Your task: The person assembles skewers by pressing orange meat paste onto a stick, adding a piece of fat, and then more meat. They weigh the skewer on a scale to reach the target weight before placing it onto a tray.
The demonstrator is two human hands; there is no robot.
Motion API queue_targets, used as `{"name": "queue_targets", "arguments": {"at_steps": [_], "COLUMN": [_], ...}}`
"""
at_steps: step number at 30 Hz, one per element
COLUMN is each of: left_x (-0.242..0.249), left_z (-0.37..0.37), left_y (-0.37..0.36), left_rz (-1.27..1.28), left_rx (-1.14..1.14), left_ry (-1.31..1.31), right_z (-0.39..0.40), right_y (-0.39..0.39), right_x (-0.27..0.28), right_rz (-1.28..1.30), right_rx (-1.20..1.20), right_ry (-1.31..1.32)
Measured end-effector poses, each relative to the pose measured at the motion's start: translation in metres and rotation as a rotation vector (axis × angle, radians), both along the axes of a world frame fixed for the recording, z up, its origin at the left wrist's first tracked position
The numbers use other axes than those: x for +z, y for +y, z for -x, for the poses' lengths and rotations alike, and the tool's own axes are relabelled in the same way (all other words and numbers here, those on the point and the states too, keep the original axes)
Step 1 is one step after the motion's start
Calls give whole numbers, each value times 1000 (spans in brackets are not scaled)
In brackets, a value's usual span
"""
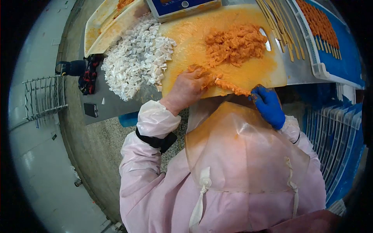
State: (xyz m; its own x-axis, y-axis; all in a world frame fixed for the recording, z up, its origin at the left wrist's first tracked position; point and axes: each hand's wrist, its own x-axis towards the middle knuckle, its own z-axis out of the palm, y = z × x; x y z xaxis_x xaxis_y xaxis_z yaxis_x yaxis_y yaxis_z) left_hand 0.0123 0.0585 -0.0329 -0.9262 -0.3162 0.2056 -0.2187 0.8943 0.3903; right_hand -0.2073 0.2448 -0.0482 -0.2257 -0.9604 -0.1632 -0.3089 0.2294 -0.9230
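Observation:
My left hand (188,87), bare and smeared with orange, has its fingers closed round the left end of a skewer coated in orange meat (229,86). At the skewer's other end, my right hand (267,105) in a blue glove pinches it. The skewer lies across the front edge of an orange-stained cutting board (186,39). Behind it on the board is a heap of orange meat (237,43). Left of the board sits a pile of small white pieces (134,58).
Bare sticks (276,23) lie right of the board. Finished skewers (319,27) rest in a blue-lined tray (345,58) at the far right. A long white container (97,33) and a blue scale (184,8) stand at the back. Stacked crates (332,136) are at lower right.

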Motion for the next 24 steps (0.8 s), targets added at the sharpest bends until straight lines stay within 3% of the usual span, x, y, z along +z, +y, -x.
{"name": "queue_targets", "arguments": {"at_steps": [4, 6, 9, 13, 18, 22, 24], "left_x": [19, 25, 22, 24, 14, 13, 19], "left_z": [1, -7, -22, -14, -1, 2, 5], "left_y": [-1, -8, -15, -1, 2, 1, 3], "left_rz": [-23, 59, -1, 1, 11, 31, 4], "left_rx": [37, 166, 303, 245, 128, 115, 101], "left_ry": [18, 220, 248, 236, -32, -51, 14], "right_z": [2, 4, 3, 4, 4, 6, 4], "right_y": [2, 4, 5, 3, 4, 5, 4], "right_x": [-8, -13, -12, -11, -9, -13, -10], "right_rz": [14, 54, 70, 53, 20, 52, 20], "right_rx": [-22, -31, -50, -22, -40, -28, -58], "right_ry": [2, -42, -85, -28, -54, -60, -194]}}
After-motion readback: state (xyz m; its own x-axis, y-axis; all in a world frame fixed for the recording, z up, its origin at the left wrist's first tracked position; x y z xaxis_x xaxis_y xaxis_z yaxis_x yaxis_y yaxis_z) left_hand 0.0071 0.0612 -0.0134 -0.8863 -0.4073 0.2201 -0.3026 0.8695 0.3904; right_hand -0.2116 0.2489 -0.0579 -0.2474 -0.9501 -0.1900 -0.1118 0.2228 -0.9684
